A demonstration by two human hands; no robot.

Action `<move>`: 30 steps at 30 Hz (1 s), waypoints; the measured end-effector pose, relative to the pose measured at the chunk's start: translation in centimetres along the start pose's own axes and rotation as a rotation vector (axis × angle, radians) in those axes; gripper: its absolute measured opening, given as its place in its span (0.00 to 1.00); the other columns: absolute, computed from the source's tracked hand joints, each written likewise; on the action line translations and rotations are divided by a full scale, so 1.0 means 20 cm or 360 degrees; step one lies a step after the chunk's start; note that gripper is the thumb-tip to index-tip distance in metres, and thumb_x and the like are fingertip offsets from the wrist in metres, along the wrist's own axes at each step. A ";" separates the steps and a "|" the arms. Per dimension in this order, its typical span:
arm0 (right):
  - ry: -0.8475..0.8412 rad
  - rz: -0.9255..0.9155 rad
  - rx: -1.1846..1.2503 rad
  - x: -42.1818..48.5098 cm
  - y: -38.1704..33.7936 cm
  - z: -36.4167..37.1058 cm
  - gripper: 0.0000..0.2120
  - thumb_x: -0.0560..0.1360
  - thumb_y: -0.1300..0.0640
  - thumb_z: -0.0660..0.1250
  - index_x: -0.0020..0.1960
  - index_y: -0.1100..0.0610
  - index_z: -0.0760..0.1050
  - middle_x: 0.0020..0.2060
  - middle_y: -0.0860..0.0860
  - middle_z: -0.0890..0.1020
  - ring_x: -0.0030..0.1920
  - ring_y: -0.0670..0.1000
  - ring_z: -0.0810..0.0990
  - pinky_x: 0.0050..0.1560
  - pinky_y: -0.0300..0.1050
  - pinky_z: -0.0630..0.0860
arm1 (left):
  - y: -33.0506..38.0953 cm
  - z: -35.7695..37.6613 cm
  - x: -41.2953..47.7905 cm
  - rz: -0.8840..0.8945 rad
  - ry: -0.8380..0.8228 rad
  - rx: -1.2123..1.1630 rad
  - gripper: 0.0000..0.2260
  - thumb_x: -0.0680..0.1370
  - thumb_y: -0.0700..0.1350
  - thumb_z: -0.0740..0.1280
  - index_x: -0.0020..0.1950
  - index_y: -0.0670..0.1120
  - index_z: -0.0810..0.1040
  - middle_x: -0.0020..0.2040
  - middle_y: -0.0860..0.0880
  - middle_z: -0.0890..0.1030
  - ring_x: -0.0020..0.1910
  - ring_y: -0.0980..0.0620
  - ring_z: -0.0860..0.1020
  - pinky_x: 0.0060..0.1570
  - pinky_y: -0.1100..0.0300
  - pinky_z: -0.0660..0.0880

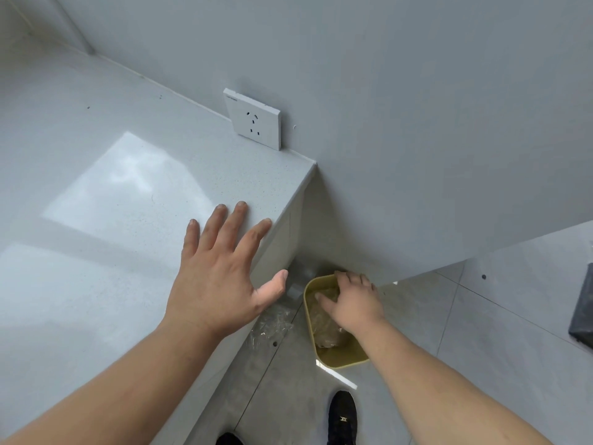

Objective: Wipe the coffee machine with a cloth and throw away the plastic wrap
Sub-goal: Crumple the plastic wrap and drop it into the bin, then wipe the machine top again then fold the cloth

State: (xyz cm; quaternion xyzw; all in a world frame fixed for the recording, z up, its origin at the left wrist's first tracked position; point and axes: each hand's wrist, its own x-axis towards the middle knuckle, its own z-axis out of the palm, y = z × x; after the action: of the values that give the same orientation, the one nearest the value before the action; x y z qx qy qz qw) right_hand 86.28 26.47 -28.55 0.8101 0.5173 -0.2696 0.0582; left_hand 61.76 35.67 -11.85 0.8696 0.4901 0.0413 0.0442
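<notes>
My right hand [351,301] reaches down into a yellow waste bin [345,359] on the floor, fingers spread over crumpled clear plastic wrap [325,329] inside it. I cannot tell whether the fingers still grip the wrap. My left hand [221,268] hovers flat and open over the edge of the pale grey counter [96,187], holding nothing. More clear plastic [271,326] lies on the floor between the counter and the bin. No coffee machine or cloth is in view.
A white wall socket [255,118] sits on the grey wall above the counter's far corner. A dark object [584,309] lies at the right edge on another surface. My black shoes [343,419] stand on the grey floor tiles below the bin.
</notes>
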 end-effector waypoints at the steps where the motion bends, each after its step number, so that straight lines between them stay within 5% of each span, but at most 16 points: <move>1: 0.0023 -0.0024 -0.0011 -0.02 -0.01 -0.03 0.44 0.71 0.23 0.52 0.79 0.48 0.65 0.75 0.52 0.73 0.75 0.61 0.67 0.76 0.61 0.65 | 0.00 -0.01 0.00 -0.0002 -0.0002 -0.0005 0.35 0.77 0.74 0.53 0.79 0.57 0.65 0.82 0.45 0.62 0.82 0.40 0.57 0.78 0.34 0.55; 15: 0.0286 -0.0288 -0.0074 -0.36 -0.17 -0.59 0.44 0.72 0.20 0.46 0.81 0.43 0.60 0.81 0.49 0.65 0.82 0.58 0.57 0.80 0.61 0.54 | 0.02 -0.21 -0.05 -0.0187 -0.0262 -0.0152 0.38 0.75 0.77 0.47 0.83 0.63 0.51 0.86 0.52 0.49 0.85 0.46 0.46 0.82 0.40 0.45; 30: 0.0575 -0.0592 -0.0219 -0.70 -0.53 -1.33 0.50 0.67 0.17 0.32 0.83 0.40 0.47 0.85 0.49 0.54 0.84 0.59 0.47 0.80 0.59 0.45 | 0.03 -0.91 -0.14 -0.0347 0.0042 -0.0132 0.40 0.74 0.78 0.45 0.83 0.63 0.48 0.86 0.54 0.45 0.84 0.49 0.41 0.81 0.42 0.39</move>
State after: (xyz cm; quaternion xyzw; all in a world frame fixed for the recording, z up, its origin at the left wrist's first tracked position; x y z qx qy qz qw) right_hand 82.69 29.88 2.98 0.7303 0.6763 -0.0910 -0.0307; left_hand 58.60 33.61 6.29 0.8079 0.5802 0.0678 0.0779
